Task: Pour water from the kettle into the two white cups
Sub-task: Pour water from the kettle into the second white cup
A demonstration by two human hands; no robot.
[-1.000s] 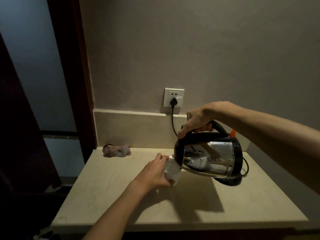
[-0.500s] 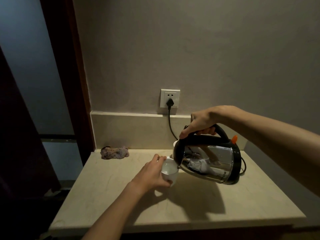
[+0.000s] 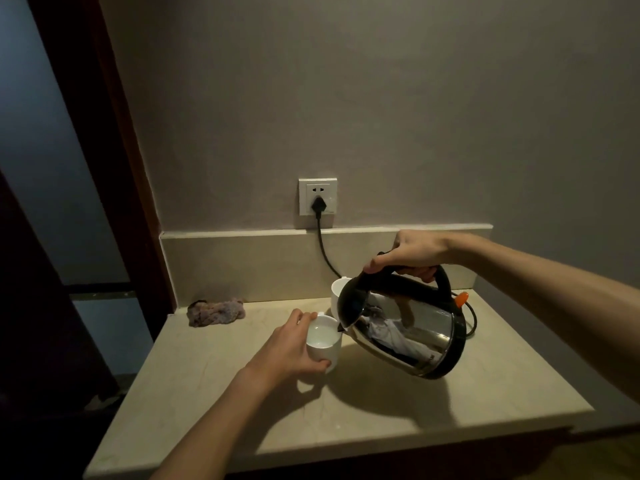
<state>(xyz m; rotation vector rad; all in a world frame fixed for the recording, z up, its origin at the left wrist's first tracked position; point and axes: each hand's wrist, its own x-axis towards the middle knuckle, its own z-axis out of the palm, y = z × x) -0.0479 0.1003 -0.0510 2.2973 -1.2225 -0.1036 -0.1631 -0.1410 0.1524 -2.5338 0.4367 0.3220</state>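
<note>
The counter [image 3: 381,420] carries all. Mid-counter, the right hand [image 3: 412,252] grips the tilted kettle [image 3: 405,327], spout at the near cup [image 3: 323,341], wrapped by the left hand [image 3: 291,348]; it seemingly holds water. Cup 2 [image 3: 336,294] stands behind.

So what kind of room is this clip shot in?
Probably a hotel room or small home tea corner: a stone-look counter against a plain wall, a wall socket with a cord plugged in, and an electric kettle beside white cups.
</note>
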